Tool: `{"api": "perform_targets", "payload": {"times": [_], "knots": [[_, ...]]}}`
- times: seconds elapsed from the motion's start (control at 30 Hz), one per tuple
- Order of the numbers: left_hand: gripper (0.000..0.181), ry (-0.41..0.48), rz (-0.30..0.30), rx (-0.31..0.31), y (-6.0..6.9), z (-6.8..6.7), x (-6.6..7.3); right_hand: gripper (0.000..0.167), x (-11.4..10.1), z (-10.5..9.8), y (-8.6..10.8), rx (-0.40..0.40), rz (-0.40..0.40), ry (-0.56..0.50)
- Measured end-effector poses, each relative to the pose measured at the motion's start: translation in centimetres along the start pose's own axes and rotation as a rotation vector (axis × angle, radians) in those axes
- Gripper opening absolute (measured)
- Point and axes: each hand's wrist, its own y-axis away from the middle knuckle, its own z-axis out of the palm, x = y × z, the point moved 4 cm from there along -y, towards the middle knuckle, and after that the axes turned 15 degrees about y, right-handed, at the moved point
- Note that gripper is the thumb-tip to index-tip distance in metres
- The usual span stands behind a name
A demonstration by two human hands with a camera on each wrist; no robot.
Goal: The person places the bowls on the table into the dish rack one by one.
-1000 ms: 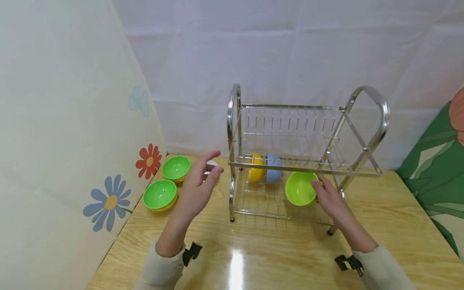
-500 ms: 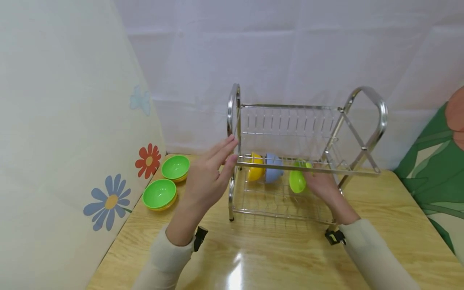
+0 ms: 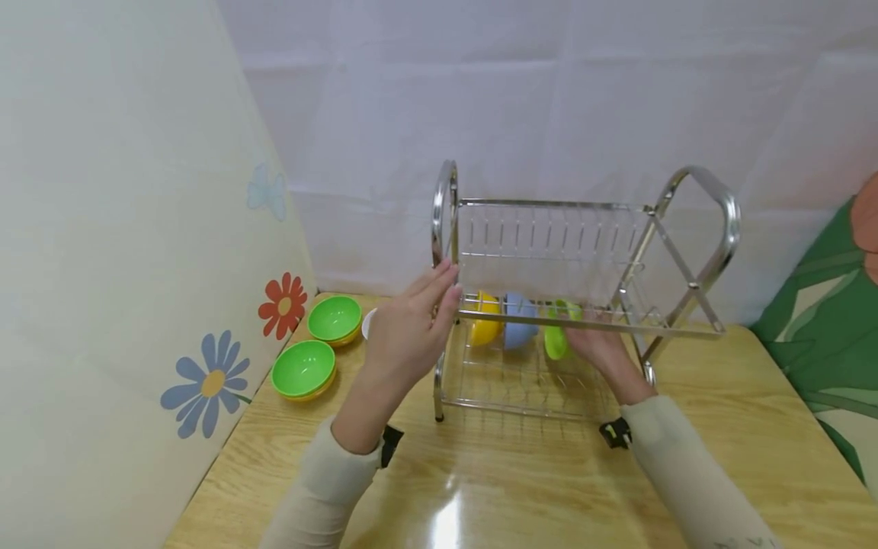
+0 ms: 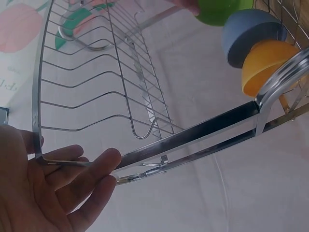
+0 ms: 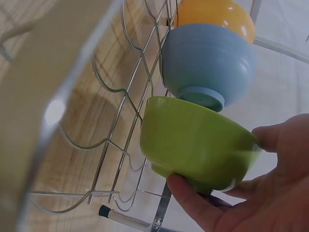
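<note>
In the right wrist view my right hand (image 5: 270, 188) holds a lime-green bowl (image 5: 193, 140) by its rim and base. The bowl is tipped on its side over the lower tier of a chrome dish rack (image 3: 579, 321), close to a blue bowl (image 5: 207, 63). Beyond that an orange-yellow bowl (image 5: 217, 14) also stands on its side. Seen from the head, the upper tier's front bar partly covers the right hand (image 3: 598, 349) and these bowls. My left hand (image 3: 411, 328) grips the upper tier's front left corner, its fingers (image 4: 91, 179) around the metal frame.
Two stacks of bowls, green (image 3: 303, 368) over yellow, stand on the wooden table (image 3: 535, 488) at the left. A white item (image 3: 368, 324) is mostly hidden behind the left hand. Cloth-like walls (image 3: 384, 137) enclose the back and left.
My right hand has carried the lime-green bowl inward under the upper tier, turning it onto its side. My left hand has moved rightward to the rack's left front corner.
</note>
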Motion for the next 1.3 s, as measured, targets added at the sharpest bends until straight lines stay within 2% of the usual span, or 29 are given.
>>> {"api": "perform_targets", "payload": {"times": [0.07,0.1,0.13,0.43,0.6,0.83,1.07,1.3], "knots": [[0.048,0.0,0.013,0.005,0.0,0.1,0.0,0.065,0.1,0.1,-0.2,-0.023,0.037,-0.002],[0.047,-0.002,0.015,0.008,0.0,0.2,0.0,0.069,0.2,0.0,-0.3,-0.019,0.079,-0.064],[0.047,-0.003,0.017,0.012,0.0,0.3,0.0,0.071,0.3,0.1,-0.4,-0.015,0.093,-0.078],[0.051,0.008,-0.034,-0.024,-0.1,0.8,0.1,0.076,0.5,-0.1,-0.6,-0.008,0.151,-0.14],[0.052,-0.002,-0.068,-0.038,0.1,0.7,0.1,0.08,0.1,-0.3,-0.7,-0.008,0.123,-0.118],[0.052,-0.013,-0.043,-0.008,0.1,0.3,0.2,0.083,-0.7,-0.9,-1.2,0.001,0.088,-0.095],[0.053,-0.016,-0.042,0.007,0.1,0.3,0.2,0.085,-1.4,-1.1,-1.6,-0.098,0.057,-0.039],[0.053,-0.014,-0.058,0.003,0.1,0.5,0.2,0.085,-1.6,-0.6,-2.1,-0.161,0.08,0.012]]}}
